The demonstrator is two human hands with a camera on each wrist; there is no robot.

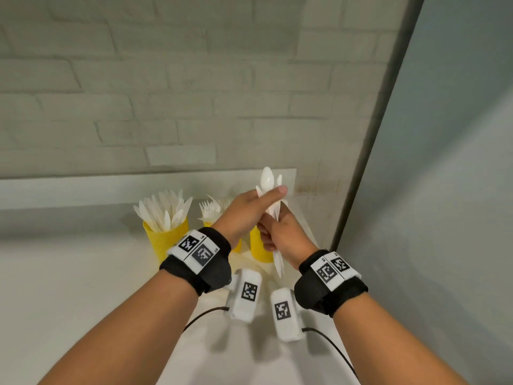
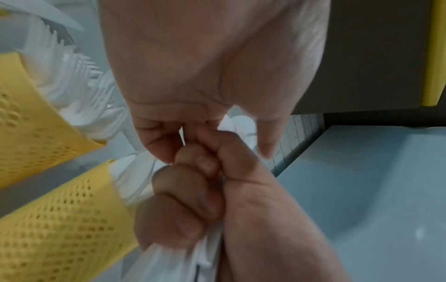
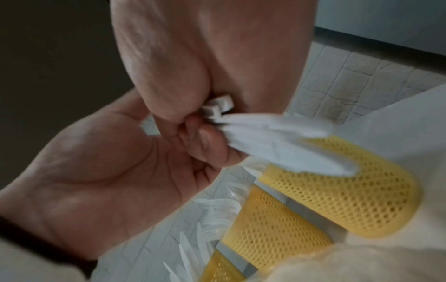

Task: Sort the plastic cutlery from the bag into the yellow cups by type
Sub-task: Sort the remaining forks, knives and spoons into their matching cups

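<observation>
Left of the spoon bundle, on the counter (image 1: pixel 69 287), stands the cup of knives (image 1: pixel 165 240), full and fanned wide. Between it and the bundle is the cup of forks (image 1: pixel 213 215), mostly hidden behind the left hand (image 1: pixel 244 215), tines showing above the wrist. That hand's fingers and thumb close round the upper part of the spoon bundle (image 1: pixel 270 190), just under the bowls. The right hand (image 1: pixel 280 237) is fisted round the handles below, so both hands are together, clamped on the same bunch. Behind and below the bundle sits the third yellow cup (image 1: pixel 259 245), half covered by the hands. No bag is clearly visible, though a pale crumpled surface near the cups may be it.

The bundle looks loosely stacked, and smooth plastic slides easily; if either grip eases unevenly, handles could fan out and slip onto the counter. Lowered at a slant, the ends could catch the light mesh cup's rim and tip it. Drifting left of the bundle's cup, the left wrist could brush the forks and knock that cup.
</observation>
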